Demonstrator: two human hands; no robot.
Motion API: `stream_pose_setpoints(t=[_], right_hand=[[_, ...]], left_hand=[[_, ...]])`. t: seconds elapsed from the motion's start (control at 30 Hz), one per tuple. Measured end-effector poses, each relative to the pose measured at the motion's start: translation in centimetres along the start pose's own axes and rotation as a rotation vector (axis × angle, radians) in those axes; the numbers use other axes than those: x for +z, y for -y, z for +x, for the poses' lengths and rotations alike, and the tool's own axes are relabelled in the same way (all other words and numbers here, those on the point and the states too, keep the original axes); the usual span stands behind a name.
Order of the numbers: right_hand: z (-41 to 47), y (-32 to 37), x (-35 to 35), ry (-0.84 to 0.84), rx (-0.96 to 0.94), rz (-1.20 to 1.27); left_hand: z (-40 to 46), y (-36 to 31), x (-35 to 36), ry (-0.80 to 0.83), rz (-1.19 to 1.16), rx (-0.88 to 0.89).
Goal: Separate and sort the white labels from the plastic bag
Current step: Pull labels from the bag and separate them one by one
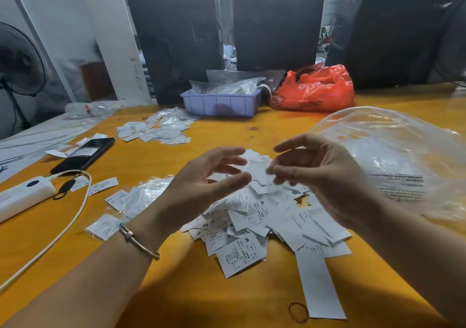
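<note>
White labels [252, 216] dumped in a loose pile, near centre of the surface [176, 289]; clear plastic bag [393, 151] just right of it. Left hand [201, 176] and right hand [315, 173] hover over the pile, fingers relaxed, holding nothing I can make out. Suggest: pinch one label at a time, read the size letter, separate stacks.

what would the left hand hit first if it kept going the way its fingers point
Most likely the right hand: the left hand has its fingers aimed right, at the right hand's fingertips, above the label pile. Depth is unclear, so it may pass by.
</note>
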State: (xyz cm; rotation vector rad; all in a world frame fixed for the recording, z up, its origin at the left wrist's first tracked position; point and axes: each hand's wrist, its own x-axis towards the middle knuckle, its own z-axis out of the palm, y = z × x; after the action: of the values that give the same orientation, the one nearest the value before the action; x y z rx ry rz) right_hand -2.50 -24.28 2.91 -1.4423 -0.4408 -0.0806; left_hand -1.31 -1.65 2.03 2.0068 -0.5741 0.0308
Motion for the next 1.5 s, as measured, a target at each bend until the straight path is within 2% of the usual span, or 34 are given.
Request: stream_pose_setpoints(t=[0.07,0.17,0.47,0.57,0.63,0.77,0.87,0.97,1.13,1.3,1.5], right_hand=[[-0.4,-0.2,0.7,0.093,0.022,0.002],[-0.7,-0.3,1.3,0.124,-0.008,-0.057],[-0.7,-0.2,0.7,0.053,-0.06,-0.307],[-0.5,-0.5,0.4,-0.014,-0.147,-0.513],[-0.6,-0.2,0.1,0.107,-0.189,-0.659],[-1.2,-0.4,1.2,0.558,-0.152,-0.949],[-1.6,-1.4,2.4,0.633,-0.233,-1.123],[-1.8,-2.0,3.1,0.672,-0.277,-1.196],[-1.5,-2.2,3.5,0.676,-0.256,-1.129],[-1.6,-1.4,3.1,0.608,-0.079,-0.794],[-1.2,0.1,1.6,0.356,-0.074,-0.397]], left_hand=[[-0.1,-0.2,0.3,0.077,-0.123,-0.035],[-0.2,-0.6,0.5,0.119,-0.215,-0.041],[-0.1,-0.2,0.2,-0.036,-0.221,-0.014],[-0.1,0.1,0.1,-0.108,-0.213,-0.028],[-0.1,0.3,-0.2,-0.17,-0.211,-0.043],[0.1,0.4,-0.2,-0.239,-0.163,-0.083],[0.2,0.5,-0.1,-0.257,-0.16,-0.128],[0.2,0.2,0.0,-0.258,-0.185,-0.122],[0.2,0.4,0.1,-0.286,-0.213,-0.128],[0.1,0.5,-0.1,-0.269,-0.157,-0.106],[0.0,0.2,0.1,-0.194,-0.194,-0.065]])
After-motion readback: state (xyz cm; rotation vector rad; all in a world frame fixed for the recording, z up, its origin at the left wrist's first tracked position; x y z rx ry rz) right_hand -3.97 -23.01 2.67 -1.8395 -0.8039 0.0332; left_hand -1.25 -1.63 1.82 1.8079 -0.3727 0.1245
